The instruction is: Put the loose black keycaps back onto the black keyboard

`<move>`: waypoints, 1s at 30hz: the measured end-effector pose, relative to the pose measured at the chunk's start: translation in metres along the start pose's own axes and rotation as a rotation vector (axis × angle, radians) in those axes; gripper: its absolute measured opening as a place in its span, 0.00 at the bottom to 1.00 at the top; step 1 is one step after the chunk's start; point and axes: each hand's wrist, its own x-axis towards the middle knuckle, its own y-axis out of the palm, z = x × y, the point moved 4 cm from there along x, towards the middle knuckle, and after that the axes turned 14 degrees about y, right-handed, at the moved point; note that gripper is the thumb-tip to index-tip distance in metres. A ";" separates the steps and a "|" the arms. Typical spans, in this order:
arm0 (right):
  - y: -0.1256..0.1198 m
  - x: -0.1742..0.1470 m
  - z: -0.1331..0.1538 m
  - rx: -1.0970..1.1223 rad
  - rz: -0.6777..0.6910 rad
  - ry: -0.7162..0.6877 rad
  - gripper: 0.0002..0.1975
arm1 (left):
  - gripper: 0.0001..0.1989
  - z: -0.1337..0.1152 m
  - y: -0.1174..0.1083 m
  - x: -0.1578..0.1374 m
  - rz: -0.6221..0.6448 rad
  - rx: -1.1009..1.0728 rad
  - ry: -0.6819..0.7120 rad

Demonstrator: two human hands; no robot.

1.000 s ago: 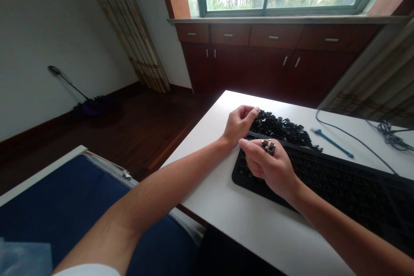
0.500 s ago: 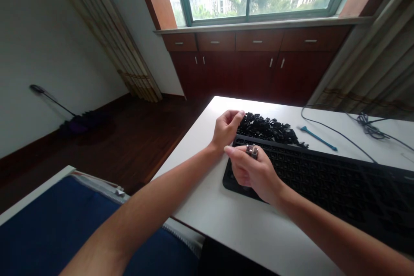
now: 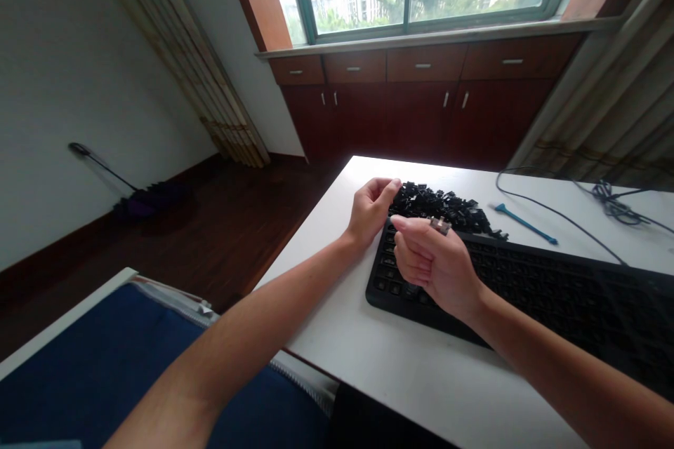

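Note:
My left hand (image 3: 370, 209) rests on the white table beside a heap of small black keycaps (image 3: 439, 207). Its fingers are curled and the thumb tip touches the heap's left edge; whatever is inside is hidden. Over the left end of a black keyboard (image 3: 387, 298) hovers my right hand (image 3: 434, 259), closed, with the thumb against the index finger. What it grips, if anything, I cannot make out. A small brown, shiny piece (image 3: 440, 226) shows at the index finger's knuckle, perhaps worn there. Bare key sockets show at the keyboard's left end.
Behind the keyboard lies a teal stick tool (image 3: 526, 224). A dark cable (image 3: 566, 224) loops across the table's back right, with a bundled part (image 3: 611, 203). At the lower left is a blue fabric surface (image 3: 105, 365) with a pale frame. Red-brown cabinets (image 3: 421, 116) stand beyond.
My right hand has moved right and up, uncovering more of the keyboard's left end. The left hand keeps its place at the heap. The whole view has shifted slightly.

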 end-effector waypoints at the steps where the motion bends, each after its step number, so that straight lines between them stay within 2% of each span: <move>1: 0.002 -0.001 -0.002 -0.056 0.011 -0.003 0.26 | 0.13 0.000 0.000 0.000 -0.002 0.004 0.002; 5: 0.006 -0.002 -0.010 -0.277 0.045 -0.065 0.26 | 0.13 0.001 -0.001 0.001 -0.016 0.019 0.002; 8: 0.003 -0.001 -0.013 -0.354 0.038 -0.109 0.27 | 0.12 0.000 -0.002 0.001 -0.024 0.030 -0.002; 12: 0.000 -0.002 -0.015 -0.353 0.000 -0.134 0.27 | 0.13 0.001 -0.002 0.001 -0.032 0.027 -0.006; 16: 0.005 -0.004 -0.016 -0.399 0.044 -0.146 0.27 | 0.13 0.002 -0.002 0.000 -0.007 0.013 -0.012; 24: 0.003 0.000 -0.018 -0.303 0.108 -0.105 0.26 | 0.13 0.000 -0.003 0.002 -0.012 0.048 0.006; 30: 0.004 0.001 -0.018 -0.335 0.078 -0.142 0.26 | 0.13 0.001 -0.003 0.001 -0.011 0.029 -0.003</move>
